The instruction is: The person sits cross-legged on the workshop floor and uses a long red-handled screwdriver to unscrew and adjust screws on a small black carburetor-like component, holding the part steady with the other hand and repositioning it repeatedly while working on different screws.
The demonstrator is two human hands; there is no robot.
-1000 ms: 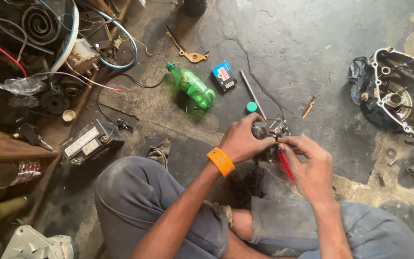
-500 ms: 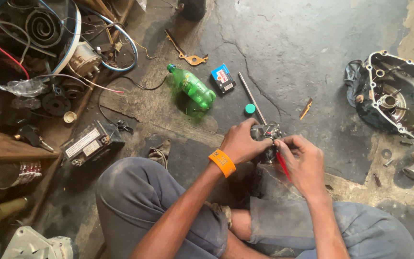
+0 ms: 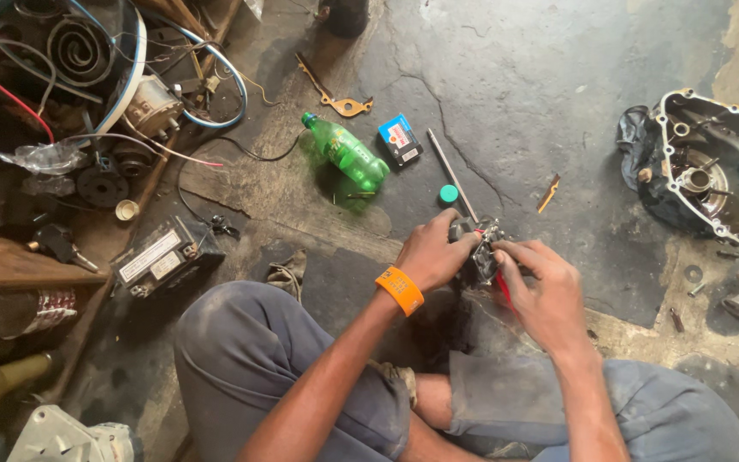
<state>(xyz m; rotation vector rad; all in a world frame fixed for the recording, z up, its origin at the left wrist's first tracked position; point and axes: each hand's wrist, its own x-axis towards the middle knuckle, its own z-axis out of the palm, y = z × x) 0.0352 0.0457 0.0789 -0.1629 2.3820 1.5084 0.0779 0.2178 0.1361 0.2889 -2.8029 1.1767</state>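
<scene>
Small metal part half-hidden by hands

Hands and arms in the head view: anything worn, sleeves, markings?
Both arms are bare, with no sleeves in view, and both hands are ungloved. The left hand has an orange wristband with dark markings on it. The right hand wears nothing that shows: no band, watch or ring.

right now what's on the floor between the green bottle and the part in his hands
In the head view, a small green cap and a thin metal rod lie between the green bottle and the small metal part; otherwise bare concrete.
</scene>
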